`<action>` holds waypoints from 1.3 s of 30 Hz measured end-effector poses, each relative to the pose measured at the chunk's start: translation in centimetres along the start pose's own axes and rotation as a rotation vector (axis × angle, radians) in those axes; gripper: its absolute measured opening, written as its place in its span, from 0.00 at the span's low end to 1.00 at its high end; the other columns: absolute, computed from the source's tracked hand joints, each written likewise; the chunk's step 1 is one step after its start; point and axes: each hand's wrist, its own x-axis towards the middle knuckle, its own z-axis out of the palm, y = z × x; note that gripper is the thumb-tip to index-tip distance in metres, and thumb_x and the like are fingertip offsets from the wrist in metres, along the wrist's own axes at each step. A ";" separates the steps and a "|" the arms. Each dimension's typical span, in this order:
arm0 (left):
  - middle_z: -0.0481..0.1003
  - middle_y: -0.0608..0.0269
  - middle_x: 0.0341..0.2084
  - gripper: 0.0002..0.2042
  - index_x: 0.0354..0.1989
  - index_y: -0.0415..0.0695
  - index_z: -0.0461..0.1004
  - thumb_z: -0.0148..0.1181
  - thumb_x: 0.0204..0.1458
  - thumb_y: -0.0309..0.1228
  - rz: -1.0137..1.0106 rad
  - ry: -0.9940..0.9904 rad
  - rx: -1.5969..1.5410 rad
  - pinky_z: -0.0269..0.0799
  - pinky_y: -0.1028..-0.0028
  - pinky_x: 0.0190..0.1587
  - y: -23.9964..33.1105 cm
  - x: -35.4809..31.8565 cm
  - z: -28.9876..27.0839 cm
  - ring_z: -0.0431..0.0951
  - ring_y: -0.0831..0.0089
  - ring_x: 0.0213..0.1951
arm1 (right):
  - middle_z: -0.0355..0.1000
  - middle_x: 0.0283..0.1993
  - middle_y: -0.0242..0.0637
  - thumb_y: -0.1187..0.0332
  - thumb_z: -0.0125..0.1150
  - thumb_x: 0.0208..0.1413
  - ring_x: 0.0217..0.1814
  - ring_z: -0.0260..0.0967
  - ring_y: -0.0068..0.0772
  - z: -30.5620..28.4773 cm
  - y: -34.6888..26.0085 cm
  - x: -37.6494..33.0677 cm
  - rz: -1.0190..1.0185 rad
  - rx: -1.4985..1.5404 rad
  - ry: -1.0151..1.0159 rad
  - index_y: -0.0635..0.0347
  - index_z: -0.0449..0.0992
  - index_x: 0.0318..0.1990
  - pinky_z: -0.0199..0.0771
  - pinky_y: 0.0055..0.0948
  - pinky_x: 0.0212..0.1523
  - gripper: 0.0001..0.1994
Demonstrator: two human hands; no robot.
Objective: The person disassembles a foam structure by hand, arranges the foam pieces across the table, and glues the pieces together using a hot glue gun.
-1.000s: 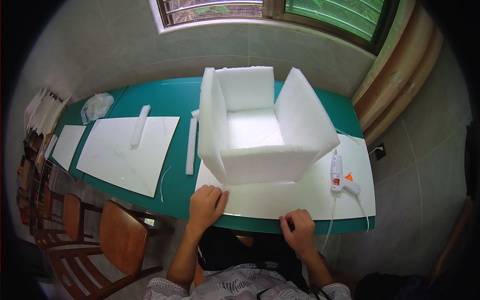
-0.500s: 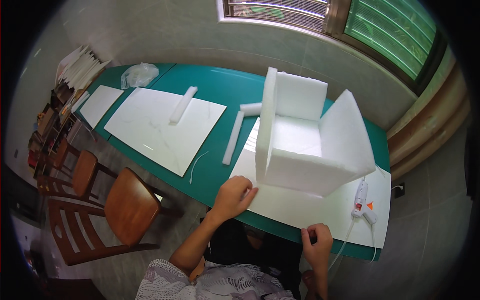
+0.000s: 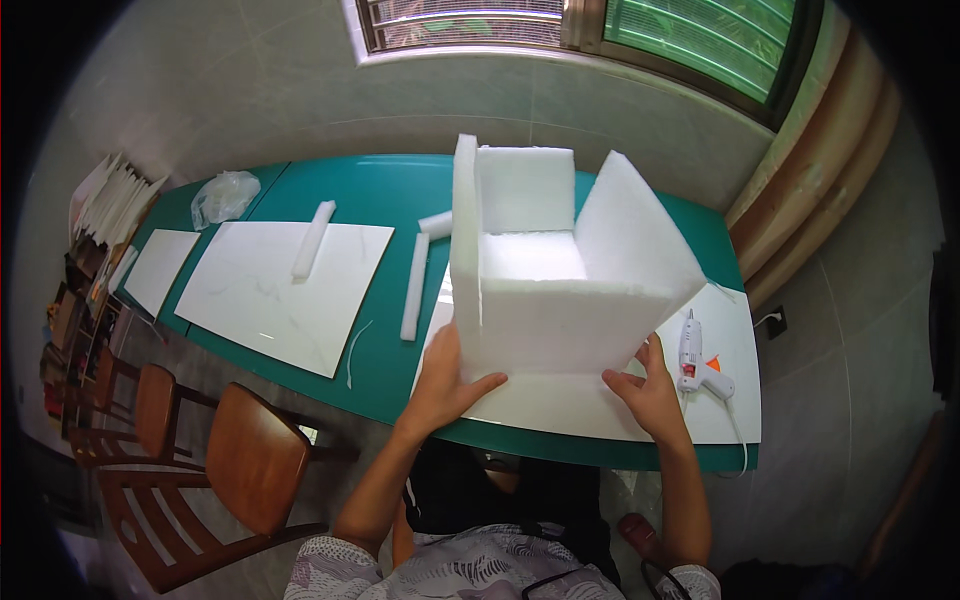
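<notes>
Landmark: white foam box (image 3: 560, 290), open at top, standing on a white sheet (image 3: 600, 405) at the near edge of the green worktop (image 3: 380, 200).

Left hand (image 3: 445, 385): grip wide, palm flat on the box's near-left lower corner, fingers spread.
Right hand (image 3: 650, 390): grip wide, fingers pressed against the box's near-right lower corner.

Just right of the box: white glue gun (image 3: 695, 355) lying on the sheet.
Left of the box: long foam strip (image 3: 414, 287), then large white board (image 3: 285, 295) bearing a shorter strip (image 3: 312, 238).
Far left of the box: crumpled plastic bag (image 3: 224, 196).
Beyond the box: tiled wall and window (image 3: 600, 30).
</notes>
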 end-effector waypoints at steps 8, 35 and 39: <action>0.59 0.47 0.60 0.40 0.68 0.39 0.51 0.66 0.48 0.37 0.097 0.308 -0.130 0.66 0.59 0.55 1.8 -0.4 -3.9 0.67 0.56 0.56 | 0.52 0.68 0.55 0.62 0.70 0.45 0.70 0.50 0.55 -0.5 -8.7 -2.5 -0.795 -0.830 0.350 0.60 0.58 0.66 0.52 0.45 0.67 0.40; 0.73 0.59 0.36 0.16 0.47 0.40 0.63 0.57 0.50 0.27 -0.120 0.357 -0.298 0.80 0.71 0.33 -0.4 2.9 -11.4 0.77 0.70 0.40 | 0.72 0.48 0.44 0.51 0.65 0.53 0.51 0.69 0.34 4.9 -0.5 11.3 0.124 0.144 -0.244 0.64 0.69 0.53 0.69 0.33 0.52 0.29; 0.73 0.61 0.35 0.14 0.45 0.42 0.66 0.57 0.50 0.28 -0.094 0.218 -0.258 0.78 0.73 0.32 0.3 3.9 -11.7 0.76 0.73 0.37 | 0.73 0.43 0.48 0.58 0.72 0.45 0.44 0.73 0.35 7.6 -2.2 11.8 0.173 0.270 -0.094 0.66 0.72 0.40 0.75 0.32 0.45 0.22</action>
